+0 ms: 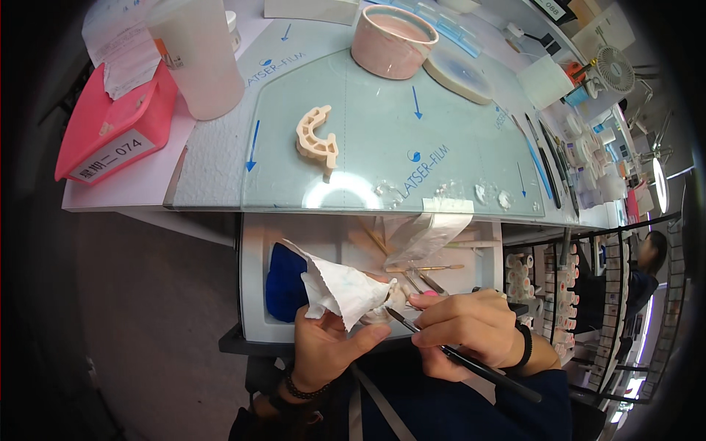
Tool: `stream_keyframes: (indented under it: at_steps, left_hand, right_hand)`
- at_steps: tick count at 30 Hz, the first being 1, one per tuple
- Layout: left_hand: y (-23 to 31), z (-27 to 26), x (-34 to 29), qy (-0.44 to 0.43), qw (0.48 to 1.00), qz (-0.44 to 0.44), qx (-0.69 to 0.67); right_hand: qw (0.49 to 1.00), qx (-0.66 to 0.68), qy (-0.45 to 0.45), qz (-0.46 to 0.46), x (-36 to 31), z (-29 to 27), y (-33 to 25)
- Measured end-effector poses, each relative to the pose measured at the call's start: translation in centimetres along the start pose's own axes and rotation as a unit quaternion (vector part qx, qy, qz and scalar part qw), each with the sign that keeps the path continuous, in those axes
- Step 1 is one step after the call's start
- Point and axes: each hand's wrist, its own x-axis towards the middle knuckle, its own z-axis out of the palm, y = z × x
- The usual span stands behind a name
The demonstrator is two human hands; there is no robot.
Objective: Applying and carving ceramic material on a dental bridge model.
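Over an open drawer (255, 234), my left hand (331, 353) is closed around a crumpled white tissue (346, 290). A small pale piece (397, 295) shows by the tissue's right edge; its kind and what supports it are unclear. My right hand (471, 327) grips a thin brush with a black handle (478, 359) like a pen. Its tip points left, close to the pale piece and the left fingers. Farther off, a beige horseshoe-shaped dental arch model (315, 140) lies on the glass plate (287, 180), apart from both hands.
A blue cloth-like item (285, 287) and several slim tools (434, 267) lie in the drawer. On the desk stand a pink bin (125, 110), a cloudy plastic cup (202, 73), a pink ceramic bowl (390, 48) and a round lid (460, 77). Another person (647, 264) sits far right.
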Motion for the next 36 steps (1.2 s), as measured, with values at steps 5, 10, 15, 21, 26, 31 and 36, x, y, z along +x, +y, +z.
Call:
stream_keyframes:
  at_steps: [5,10,15,21,26,31,36]
  left_hand:
    - [0.0,0.0,0.0,-0.001,1.000,0.004,-0.012]
    - [0.0,0.0,0.1,0.004,1.000,0.014,-0.005]
    - [0.1,0.2,-0.1,0.017,1.000,0.012,-0.013]
    - [-0.2,0.0,-0.3,0.005,1.000,0.007,-0.004]
    - [-0.5,-0.1,-0.3,0.016,0.999,0.034,-0.016]
    - [-0.6,0.5,-0.2,0.013,0.999,0.039,-0.025]
    - [-0.1,0.1,-0.4,0.035,0.999,0.015,-0.033]
  right_hand:
    - [1.000,-0.009,0.008,-0.004,0.0,0.3,0.0]
    - [1.000,-0.013,-0.005,-0.013,0.1,0.2,0.1]
    - [0.998,0.055,0.036,0.005,0.5,-1.4,-0.5]
    - [0.991,-0.059,0.076,0.095,2.7,-7.8,-1.0]
    - [0.965,0.108,0.063,0.231,9.1,-10.9,2.8]
    - [0.976,-0.014,0.102,0.191,15.2,-11.3,7.9]
    - [0.935,-0.070,0.237,0.256,16.0,-14.3,9.0]
